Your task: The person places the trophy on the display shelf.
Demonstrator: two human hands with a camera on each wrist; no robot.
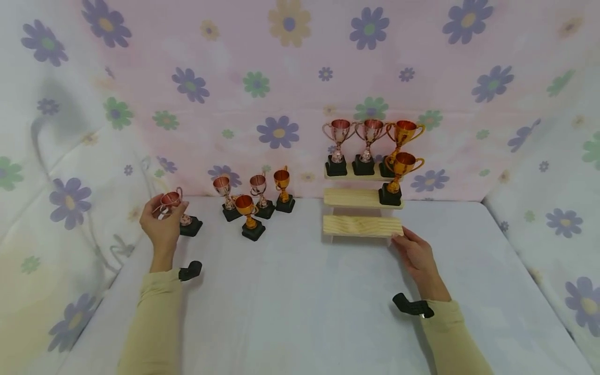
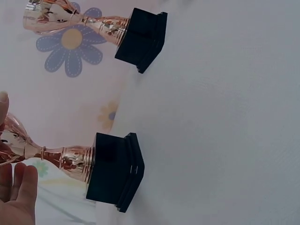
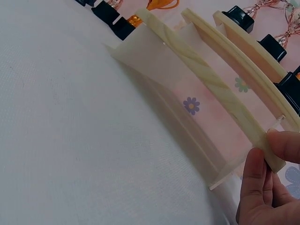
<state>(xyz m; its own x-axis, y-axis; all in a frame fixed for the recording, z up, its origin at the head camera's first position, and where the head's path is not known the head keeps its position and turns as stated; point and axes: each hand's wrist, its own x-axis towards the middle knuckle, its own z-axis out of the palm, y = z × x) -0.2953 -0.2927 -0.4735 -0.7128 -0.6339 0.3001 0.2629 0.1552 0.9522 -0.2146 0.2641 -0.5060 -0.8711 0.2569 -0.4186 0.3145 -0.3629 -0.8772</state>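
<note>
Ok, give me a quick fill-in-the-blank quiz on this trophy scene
The left hand holds a ____-coloured trophy.
The right hand touches the ____ step of the wooden stepped shelf.
The top step carries ____ trophies.
The middle step carries one ____ trophy.

Missing words: copper; lowest; three; gold

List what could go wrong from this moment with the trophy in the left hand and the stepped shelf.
The left hand holds the rose trophy only by its cup, with the heavy black base hanging free, so it might slip or swing. Four trophies stand crowded close by and could be knocked over. The right hand pinches just one corner of the shelf; a nudge might shake the gold trophy at the middle step's edge.
</note>
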